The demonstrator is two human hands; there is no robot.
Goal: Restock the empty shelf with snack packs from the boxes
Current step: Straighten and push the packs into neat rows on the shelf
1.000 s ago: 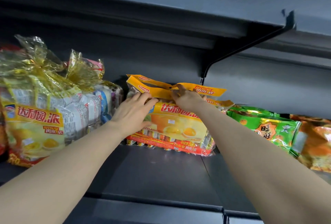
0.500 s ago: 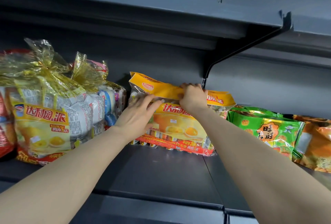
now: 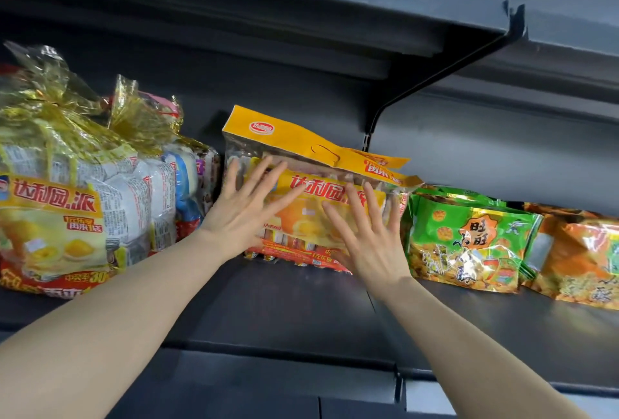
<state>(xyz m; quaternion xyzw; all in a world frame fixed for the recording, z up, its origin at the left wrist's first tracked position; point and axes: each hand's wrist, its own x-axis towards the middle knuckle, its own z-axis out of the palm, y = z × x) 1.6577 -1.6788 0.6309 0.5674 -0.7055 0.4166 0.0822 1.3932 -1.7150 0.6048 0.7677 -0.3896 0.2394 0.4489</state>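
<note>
In the middle of the frame a yellow snack pack (image 3: pixel 311 217) stands upright at the back of the dark shelf (image 3: pixel 284 311), its folded yellow header leaning toward the right. The left hand (image 3: pixel 248 214) lies flat on the pack's left front, fingers straight and spread. The right hand (image 3: pixel 368 237) lies flat on its right front, fingers spread too, gripping nothing. At the left of the frame stands a gold-wrapped pack (image 3: pixel 60 204), near the yellow one. On the right a green pack (image 3: pixel 465 237) sits just beside it, then an orange pack (image 3: pixel 582 251)
</note>
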